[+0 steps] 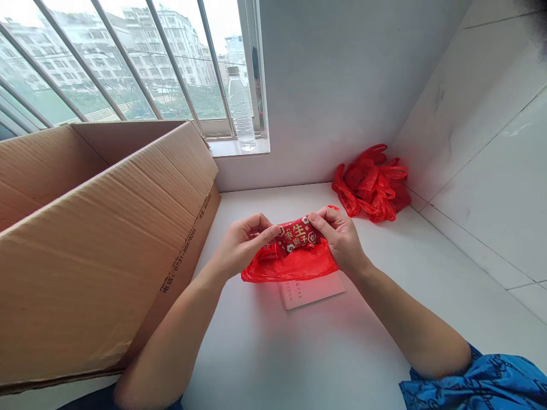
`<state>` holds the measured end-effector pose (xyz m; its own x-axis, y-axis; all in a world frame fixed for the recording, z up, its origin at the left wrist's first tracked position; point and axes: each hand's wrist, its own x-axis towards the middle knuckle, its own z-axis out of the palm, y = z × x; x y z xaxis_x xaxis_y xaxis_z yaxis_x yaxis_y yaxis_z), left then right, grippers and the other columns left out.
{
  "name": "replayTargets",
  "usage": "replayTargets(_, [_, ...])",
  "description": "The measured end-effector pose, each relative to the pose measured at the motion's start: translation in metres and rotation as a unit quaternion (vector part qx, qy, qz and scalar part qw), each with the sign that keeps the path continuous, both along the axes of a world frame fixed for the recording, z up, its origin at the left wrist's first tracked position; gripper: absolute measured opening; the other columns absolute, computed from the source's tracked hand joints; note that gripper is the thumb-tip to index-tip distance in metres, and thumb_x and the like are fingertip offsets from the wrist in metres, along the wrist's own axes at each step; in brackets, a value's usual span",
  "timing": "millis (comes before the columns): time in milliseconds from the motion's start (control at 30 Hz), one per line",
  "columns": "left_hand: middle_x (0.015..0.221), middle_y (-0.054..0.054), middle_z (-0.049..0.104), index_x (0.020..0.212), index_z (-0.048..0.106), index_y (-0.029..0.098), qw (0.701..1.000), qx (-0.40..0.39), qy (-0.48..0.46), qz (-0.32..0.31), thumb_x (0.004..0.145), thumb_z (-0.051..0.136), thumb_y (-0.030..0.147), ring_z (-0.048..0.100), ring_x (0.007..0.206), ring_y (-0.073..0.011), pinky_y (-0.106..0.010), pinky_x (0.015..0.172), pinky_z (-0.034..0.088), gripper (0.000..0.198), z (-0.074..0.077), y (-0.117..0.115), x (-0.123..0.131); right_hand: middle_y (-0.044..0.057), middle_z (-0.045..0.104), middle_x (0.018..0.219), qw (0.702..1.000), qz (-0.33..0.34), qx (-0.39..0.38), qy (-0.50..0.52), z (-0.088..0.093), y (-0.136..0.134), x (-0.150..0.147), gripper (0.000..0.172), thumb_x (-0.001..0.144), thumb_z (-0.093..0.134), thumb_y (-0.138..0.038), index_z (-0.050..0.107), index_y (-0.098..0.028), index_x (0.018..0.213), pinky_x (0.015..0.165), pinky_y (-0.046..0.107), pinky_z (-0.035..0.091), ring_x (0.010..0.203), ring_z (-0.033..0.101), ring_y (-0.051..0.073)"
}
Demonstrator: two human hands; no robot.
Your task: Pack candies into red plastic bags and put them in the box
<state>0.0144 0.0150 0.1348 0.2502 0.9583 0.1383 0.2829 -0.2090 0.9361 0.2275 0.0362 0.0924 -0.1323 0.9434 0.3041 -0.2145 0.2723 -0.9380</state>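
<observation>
Between my two hands, a small red packet (298, 234) with gold Chinese characters and white flower prints is stretched out level. My left hand (249, 242) pinches its left end with thumb and fingers. At the right end, the thumb and fingers of my right hand (337, 236) are closed on it too. Just beneath hangs a thin red plastic bag (294, 266), with another red packet (268, 250) showing near my left fingers. How the bag is held is partly hidden. A pale card with handwriting (314, 291) lies on the white tabletop (273, 347) below the bag.
A large open cardboard box (106, 239) stands at the left, close to my left forearm. Crumpled red plastic bags (374, 185) lie in the back right corner by the tiled wall (482, 148). A clear water bottle (241, 111) stands on the sill of the barred window.
</observation>
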Motion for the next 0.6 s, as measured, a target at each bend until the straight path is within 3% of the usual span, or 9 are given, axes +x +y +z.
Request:
replayTargets(300, [0.078, -0.001, 0.064, 0.081, 0.055, 0.019, 0.998, -0.034, 0.048, -0.017, 0.093, 0.056, 0.054, 0.061, 0.072, -0.0156, -0.026, 0.064, 0.048, 0.037, -0.0078, 0.0026, 0.0026, -0.002, 0.050, 0.063, 0.995, -0.039, 0.012, -0.087, -0.0003, -0.0006, -0.0006, 0.038, 0.090, 0.063, -0.055, 0.056, -0.023, 0.071, 0.056, 0.029, 0.040, 0.059, 0.045, 0.014])
replayTargets(467, [0.069, 0.002, 0.057, 0.074, 0.056, 0.018, 0.996, 0.029, 0.080, 0.010, 0.096, 0.053, 0.050, 0.053, 0.066, -0.0123, -0.024, 0.061, 0.041, 0.039, -0.0058, 0.0024, 0.0028, -0.003, 0.046, 0.063, 0.997, -0.029, 0.015, -0.077, -0.0018, 0.0002, 0.0004, 0.036, 0.092, 0.063, -0.048, 0.054, -0.022, 0.069, 0.056, 0.027, 0.036, 0.059, 0.041, 0.013])
replayTargets(600, [0.069, 0.000, 0.059, 0.073, 0.057, 0.017, 0.995, 0.043, 0.084, 0.024, 0.096, 0.054, 0.050, 0.054, 0.067, -0.0130, -0.024, 0.063, 0.042, 0.040, -0.0042, 0.0040, 0.0011, -0.003, 0.046, 0.063, 0.999, -0.009, -0.004, -0.048, -0.0029, 0.0015, -0.0005, 0.037, 0.091, 0.064, -0.048, 0.054, -0.021, 0.068, 0.057, 0.027, 0.036, 0.060, 0.042, 0.012])
